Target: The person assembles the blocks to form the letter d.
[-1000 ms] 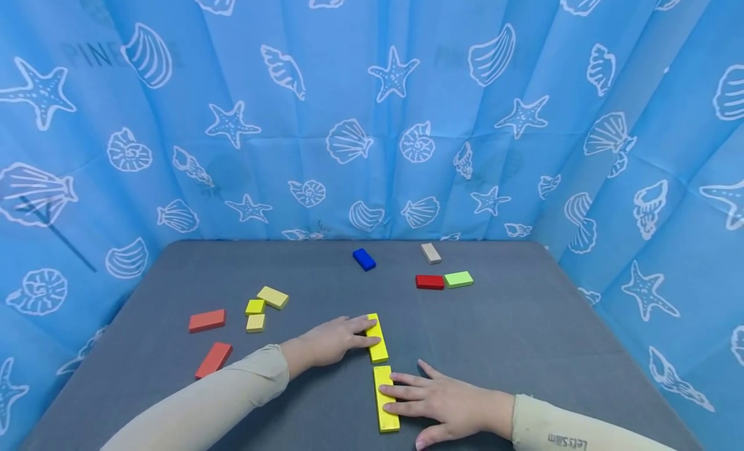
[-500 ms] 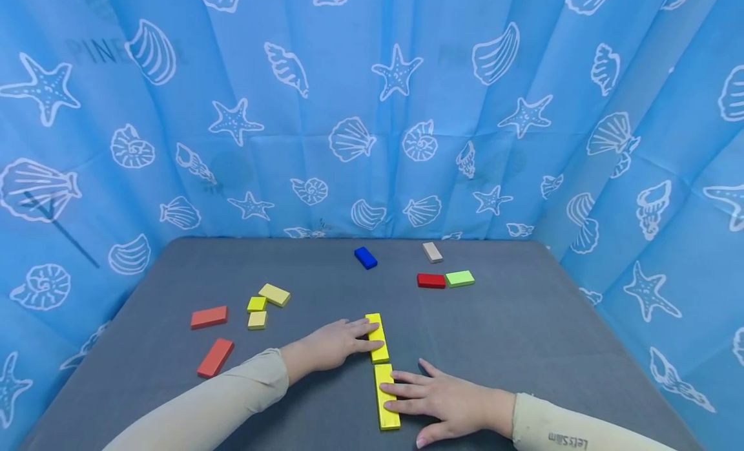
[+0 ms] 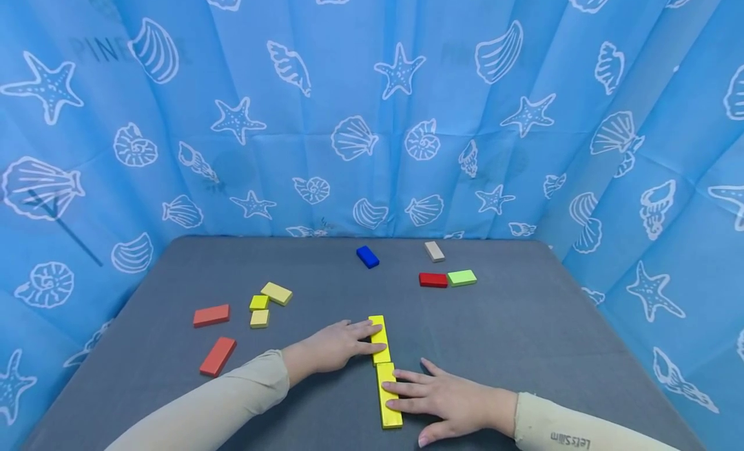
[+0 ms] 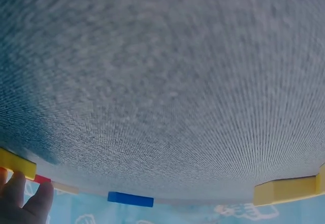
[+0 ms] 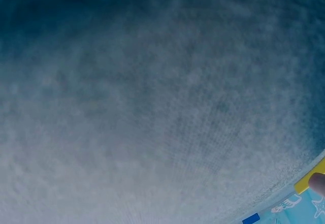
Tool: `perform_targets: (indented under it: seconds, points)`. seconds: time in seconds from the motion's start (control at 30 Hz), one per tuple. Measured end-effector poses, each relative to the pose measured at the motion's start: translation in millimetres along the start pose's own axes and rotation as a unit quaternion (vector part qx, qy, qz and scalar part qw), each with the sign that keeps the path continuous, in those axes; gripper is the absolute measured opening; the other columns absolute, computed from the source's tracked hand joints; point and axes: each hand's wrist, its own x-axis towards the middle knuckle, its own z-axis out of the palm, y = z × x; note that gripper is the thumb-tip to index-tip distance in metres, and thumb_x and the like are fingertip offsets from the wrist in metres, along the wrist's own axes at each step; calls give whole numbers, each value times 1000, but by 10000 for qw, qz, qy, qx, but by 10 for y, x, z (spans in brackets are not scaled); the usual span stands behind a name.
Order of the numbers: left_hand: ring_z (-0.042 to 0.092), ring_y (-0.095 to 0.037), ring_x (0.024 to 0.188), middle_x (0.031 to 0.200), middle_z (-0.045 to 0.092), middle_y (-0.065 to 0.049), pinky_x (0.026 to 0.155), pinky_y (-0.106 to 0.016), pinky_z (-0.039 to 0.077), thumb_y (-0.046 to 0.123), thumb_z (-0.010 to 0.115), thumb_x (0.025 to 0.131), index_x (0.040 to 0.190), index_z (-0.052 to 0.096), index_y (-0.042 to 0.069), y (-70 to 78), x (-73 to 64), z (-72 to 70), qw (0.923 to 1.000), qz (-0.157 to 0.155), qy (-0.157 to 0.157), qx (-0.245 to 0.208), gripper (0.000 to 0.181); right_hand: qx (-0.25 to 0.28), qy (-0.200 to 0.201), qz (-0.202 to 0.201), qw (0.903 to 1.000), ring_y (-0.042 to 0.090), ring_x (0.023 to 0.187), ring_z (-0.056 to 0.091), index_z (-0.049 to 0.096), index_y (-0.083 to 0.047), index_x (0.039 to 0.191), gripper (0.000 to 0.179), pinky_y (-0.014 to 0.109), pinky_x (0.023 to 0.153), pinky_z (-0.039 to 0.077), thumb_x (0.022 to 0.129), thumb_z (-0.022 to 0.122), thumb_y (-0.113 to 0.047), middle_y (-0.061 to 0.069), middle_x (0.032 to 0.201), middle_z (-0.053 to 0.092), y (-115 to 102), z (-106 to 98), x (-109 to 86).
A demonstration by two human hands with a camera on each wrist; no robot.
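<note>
Two long yellow blocks lie end to end on the grey cloth, slightly offset sideways. On the far yellow block (image 3: 380, 338), my left hand (image 3: 331, 347) rests its extended fingers from the left side. My right hand (image 3: 447, 399) spreads its straight fingers over the near yellow block (image 3: 391, 420), thumb apart on the cloth side. In the left wrist view, fingertips (image 4: 40, 198) appear beside a yellow block (image 4: 15, 162) at the lower left corner. One fingertip (image 5: 318, 183) overlaps a yellow block (image 5: 303, 184) in the right wrist view.
Left on the table are two orange-red blocks (image 3: 212, 316) and several yellowish ones (image 3: 276, 293). Toward the back lie a blue block (image 3: 367, 257), a beige block (image 3: 434, 251), a red block (image 3: 433, 280) and a light green block (image 3: 462, 278). A blue curtain (image 3: 372, 115) surrounds the table.
The small gap between the two long yellow blocks has closed, their ends now meeting. Both hands keep nearly the same pose, and the head view has shifted slightly.
</note>
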Motion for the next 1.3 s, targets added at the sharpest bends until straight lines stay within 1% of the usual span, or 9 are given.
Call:
perform_targets:
  seconds: [0.13,0.33,0.57,0.7,0.93,1.03,1.17,1.3]
  points:
    - [26,-15,143,156,31,5,108,-45,35,1,58,95,147,42,37,7,14,-3,10000,1,-1,-48,65,31,-12,22,10000,20,147,12,27,-25,155,61,72,99,26,100,45,-47,-7,161,16,0,-2,1]
    - [26,-14,144,156,30,6,109,-45,34,2,57,96,146,43,36,32,21,-43,9999,20,-77,-80,62,32,-17,44,10000,20,147,13,27,-25,155,61,72,99,26,101,45,-47,-7,161,16,-9,3,-3]
    - [26,-14,143,156,31,6,109,-45,34,0,58,95,146,44,36,42,27,-66,9999,92,-114,37,64,-3,-17,12,10000,20,147,13,28,-24,155,61,72,99,26,101,45,-47,-7,161,16,-32,-12,5]
    - [26,-14,144,156,32,7,109,-46,33,-1,59,94,146,44,36,31,36,-70,9999,103,-134,5,66,-56,-38,29,10000,19,147,13,28,-24,155,61,72,100,26,100,45,-47,-7,161,16,-36,-21,5]
    - [26,-14,144,156,31,7,109,-46,34,1,61,94,146,43,36,21,42,-74,9997,143,-131,173,66,-121,-21,36,9999,20,147,13,27,-24,155,62,72,99,27,100,44,-49,-7,161,16,-32,-11,2]
    - [25,-14,144,156,31,7,109,-46,33,1,60,94,146,43,37,24,40,-74,9997,119,-137,158,65,-119,5,30,9999,20,147,13,27,-24,155,63,72,99,27,100,44,-49,-7,161,16,-30,-4,1]
    - [23,-14,144,157,29,8,109,-47,32,1,59,94,147,41,36,30,36,-67,9996,110,-181,165,66,-63,138,26,9999,20,147,13,27,-24,155,63,72,100,25,100,46,-48,-6,161,16,-21,-2,-13]
    - [22,-14,145,158,27,8,110,-48,32,4,58,96,149,38,36,50,7,-57,9995,114,-229,199,65,12,456,134,9989,22,146,20,34,-23,152,59,72,100,24,100,50,-43,-2,160,24,-3,-66,-61]
